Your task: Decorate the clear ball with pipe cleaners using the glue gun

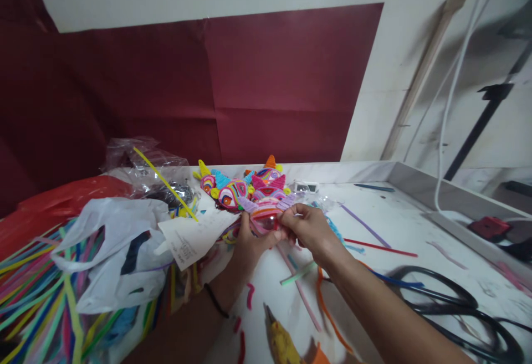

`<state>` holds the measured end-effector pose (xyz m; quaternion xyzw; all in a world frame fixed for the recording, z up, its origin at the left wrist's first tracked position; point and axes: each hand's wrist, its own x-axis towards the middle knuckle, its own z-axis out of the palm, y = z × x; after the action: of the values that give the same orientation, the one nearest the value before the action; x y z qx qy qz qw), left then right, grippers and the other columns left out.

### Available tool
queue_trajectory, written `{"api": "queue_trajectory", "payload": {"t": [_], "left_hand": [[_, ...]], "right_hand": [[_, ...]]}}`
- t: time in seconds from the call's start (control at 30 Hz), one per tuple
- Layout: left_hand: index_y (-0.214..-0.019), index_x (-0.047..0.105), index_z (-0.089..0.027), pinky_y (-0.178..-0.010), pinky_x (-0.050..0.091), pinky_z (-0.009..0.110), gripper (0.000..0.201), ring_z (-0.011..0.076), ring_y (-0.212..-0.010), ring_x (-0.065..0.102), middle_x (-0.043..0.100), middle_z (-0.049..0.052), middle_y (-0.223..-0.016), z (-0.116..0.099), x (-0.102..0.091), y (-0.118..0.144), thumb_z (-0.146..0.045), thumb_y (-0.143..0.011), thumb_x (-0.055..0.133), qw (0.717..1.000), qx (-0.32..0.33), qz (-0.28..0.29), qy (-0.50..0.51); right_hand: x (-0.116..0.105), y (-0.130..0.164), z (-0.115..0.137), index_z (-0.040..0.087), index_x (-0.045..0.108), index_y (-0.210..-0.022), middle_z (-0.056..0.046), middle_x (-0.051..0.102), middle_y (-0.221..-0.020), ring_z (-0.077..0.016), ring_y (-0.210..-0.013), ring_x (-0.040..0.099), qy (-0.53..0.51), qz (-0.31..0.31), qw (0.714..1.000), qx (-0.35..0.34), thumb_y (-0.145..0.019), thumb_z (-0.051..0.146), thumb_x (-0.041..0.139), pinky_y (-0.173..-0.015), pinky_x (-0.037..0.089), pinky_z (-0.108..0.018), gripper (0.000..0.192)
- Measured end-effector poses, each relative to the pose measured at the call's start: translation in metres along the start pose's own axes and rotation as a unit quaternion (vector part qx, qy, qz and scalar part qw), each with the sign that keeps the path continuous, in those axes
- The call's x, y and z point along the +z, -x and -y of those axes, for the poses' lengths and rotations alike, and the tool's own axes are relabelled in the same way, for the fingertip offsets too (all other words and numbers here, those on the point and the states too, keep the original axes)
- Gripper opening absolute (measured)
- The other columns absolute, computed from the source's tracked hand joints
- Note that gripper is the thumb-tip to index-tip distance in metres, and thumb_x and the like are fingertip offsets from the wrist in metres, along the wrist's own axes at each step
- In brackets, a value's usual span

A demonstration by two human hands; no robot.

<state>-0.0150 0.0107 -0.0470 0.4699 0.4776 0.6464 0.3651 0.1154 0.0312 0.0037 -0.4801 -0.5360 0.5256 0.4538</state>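
Both my hands hold one pipe-cleaner figure [266, 204] just above the white table. It has lilac pointed pieces on both sides, pink and orange bands, and a shiny, clear-looking oval in its middle. My left hand [254, 239] grips the lower left edge with thumb and fingers. On the right edge, the fingers of my right hand [300, 224] are pinched together, and my hands hide part of the figure. Right behind it are several finished colourful pipe-cleaner figures, among them a pink-eared one [269, 183] and a blue-eared one [233, 193].
Bundled pipe cleaners [54, 292] lie at the left under a white plastic bag [145, 275]. Paper [199, 236] lies nearby. A yellow-handled pointed tool [285, 344] is at the front. Loose purple [366, 225] and red pipe cleaners [386, 247] and a black cable [469, 297] lie right.
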Motion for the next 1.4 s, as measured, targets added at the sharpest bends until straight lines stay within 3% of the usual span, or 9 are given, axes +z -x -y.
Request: {"api": "queue_trajectory", "payload": {"t": [0.33, 0.73, 0.93, 1.17, 1.4], "left_hand": [[-0.102, 0.057, -0.019, -0.085, 0.054, 0.037, 0.06, 0.0267, -0.093, 0.069, 0.073, 0.008, -0.102, -0.013, 0.004, 0.002, -0.026, -0.047, 0.08, 0.999, -0.033, -0.005, 0.002], [-0.107, 0.055, -0.021, -0.093, 0.051, 0.04, 0.063, 0.0282, -0.104, 0.066, 0.07, 0.01, -0.113, -0.007, -0.001, 0.002, -0.025, -0.05, 0.081, 0.999, 0.001, 0.009, -0.034], [-0.101, 0.054, -0.022, -0.098, 0.048, 0.046, 0.065, 0.0325, -0.108, 0.065, 0.071, 0.01, -0.112, -0.001, 0.002, -0.004, -0.021, -0.042, 0.08, 0.996, -0.012, -0.042, -0.073], [-0.101, 0.059, -0.021, -0.096, 0.051, 0.045, 0.058, 0.0316, -0.106, 0.067, 0.072, 0.009, -0.109, 0.002, 0.002, -0.006, -0.021, -0.047, 0.077, 0.996, -0.009, -0.064, -0.067], [-0.106, 0.063, -0.021, -0.098, 0.049, 0.041, 0.053, 0.0299, -0.11, 0.064, 0.073, 0.007, -0.108, 0.002, -0.002, -0.003, -0.022, -0.055, 0.077, 0.999, 0.02, -0.027, -0.03]], "right_hand": [[-0.001, -0.003, -0.004, 0.022, 0.051, -0.053, 0.003, 0.055, -0.038, -0.0081, -0.034, 0.037, 0.003, -0.004, 1.0, -0.01, -0.068, 0.021, 0.064, -0.038, 0.025, -0.022, 0.019], [-0.003, -0.005, -0.007, 0.022, 0.052, -0.05, 0.007, 0.044, -0.039, -0.0072, -0.038, 0.034, 0.022, -0.032, 0.999, -0.022, -0.058, 0.034, 0.066, -0.039, 0.024, -0.023, 0.02], [-0.002, -0.005, -0.009, 0.022, 0.051, -0.05, 0.007, 0.045, -0.039, -0.0074, -0.038, 0.035, 0.021, -0.027, 0.999, -0.028, -0.056, 0.038, 0.065, -0.039, 0.025, -0.023, 0.022], [-0.002, -0.006, -0.01, 0.022, 0.052, -0.049, 0.006, 0.046, -0.039, -0.0071, -0.037, 0.035, 0.02, -0.023, 0.999, -0.03, -0.056, 0.038, 0.065, -0.039, 0.025, -0.023, 0.022], [-0.002, -0.006, -0.009, 0.022, 0.053, -0.049, 0.006, 0.048, -0.039, -0.0072, -0.037, 0.035, 0.02, -0.024, 0.999, -0.025, -0.057, 0.034, 0.064, -0.039, 0.025, -0.023, 0.019]]}}
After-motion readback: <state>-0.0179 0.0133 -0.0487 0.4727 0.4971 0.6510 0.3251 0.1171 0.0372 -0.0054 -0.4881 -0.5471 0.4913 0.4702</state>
